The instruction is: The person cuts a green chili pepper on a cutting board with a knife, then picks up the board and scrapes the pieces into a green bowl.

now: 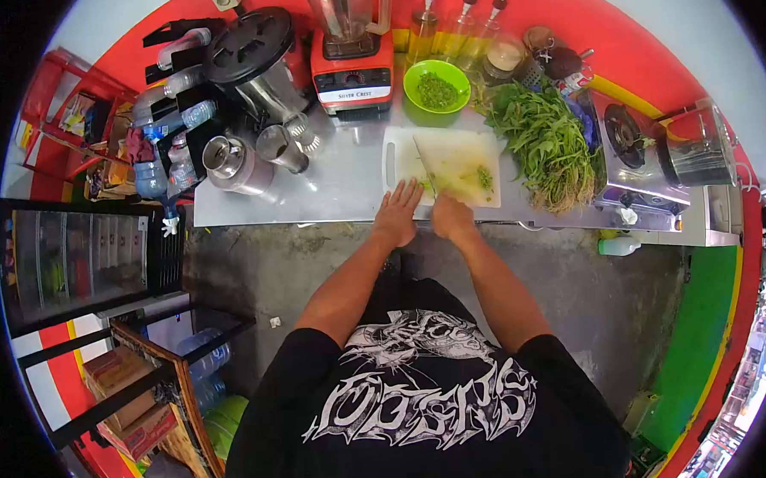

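My right hand (453, 215) is closed around the handle of a knife (424, 159), whose blade points away from me over a white cutting board (456, 142). My left hand (401, 213) rests at the board's near left edge, fingers stretched forward and slightly apart. A few bits of green leaf (429, 186) lie between its fingertips and the blade; whether the fingers touch them is hard to see. Chopped greens (485, 179) sit on the board's right side. Behind the board, a lime-green bowl (412, 99) holds more chopped greens (436, 91).
Leafy greens (537, 138) are heaped right of the board, beside a gas stove (626, 139). A red blender (353, 82) and oil bottles (455, 35) line the back. Left stand a metal jug (236, 164), a tumbler (281, 148) and a lidded steel container (260, 69).
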`<state>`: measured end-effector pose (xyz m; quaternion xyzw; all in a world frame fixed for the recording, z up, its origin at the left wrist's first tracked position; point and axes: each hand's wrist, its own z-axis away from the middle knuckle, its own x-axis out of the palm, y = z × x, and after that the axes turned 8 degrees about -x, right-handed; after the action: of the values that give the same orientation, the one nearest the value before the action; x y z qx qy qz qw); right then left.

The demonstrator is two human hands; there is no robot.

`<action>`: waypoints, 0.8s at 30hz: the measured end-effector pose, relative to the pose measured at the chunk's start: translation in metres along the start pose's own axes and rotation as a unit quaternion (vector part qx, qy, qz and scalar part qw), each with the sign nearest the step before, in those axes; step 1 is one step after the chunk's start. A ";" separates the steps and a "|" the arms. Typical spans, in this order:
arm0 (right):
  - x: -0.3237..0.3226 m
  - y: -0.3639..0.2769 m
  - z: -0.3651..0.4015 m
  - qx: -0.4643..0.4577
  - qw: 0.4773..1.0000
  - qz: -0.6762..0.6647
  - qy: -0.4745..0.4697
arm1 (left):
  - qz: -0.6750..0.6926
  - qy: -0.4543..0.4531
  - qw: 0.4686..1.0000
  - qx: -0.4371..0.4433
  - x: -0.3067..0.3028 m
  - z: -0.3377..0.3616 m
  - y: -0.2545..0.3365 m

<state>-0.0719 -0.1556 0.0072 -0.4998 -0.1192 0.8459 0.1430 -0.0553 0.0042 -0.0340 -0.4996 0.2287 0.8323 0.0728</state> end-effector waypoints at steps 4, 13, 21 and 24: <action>0.021 0.002 0.008 0.061 0.998 -0.006 0.006 | 0.018 0.026 0.999 0.036 0.007 -0.003 -0.014; 0.016 -0.004 0.018 0.057 0.998 -0.021 0.014 | 0.031 0.026 0.998 0.051 0.001 -0.001 -0.017; 0.030 -0.012 0.025 0.077 0.995 -0.039 0.040 | 0.028 0.021 0.999 0.041 0.004 0.002 -0.016; 0.035 -0.010 0.004 0.091 0.993 -0.052 0.057 | 0.012 0.045 0.997 0.057 0.011 0.002 -0.020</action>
<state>-0.0908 -0.1337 -0.0160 -0.5256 -0.0594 0.8146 0.2379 -0.0550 0.0212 -0.0485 -0.5286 0.2853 0.7954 0.0809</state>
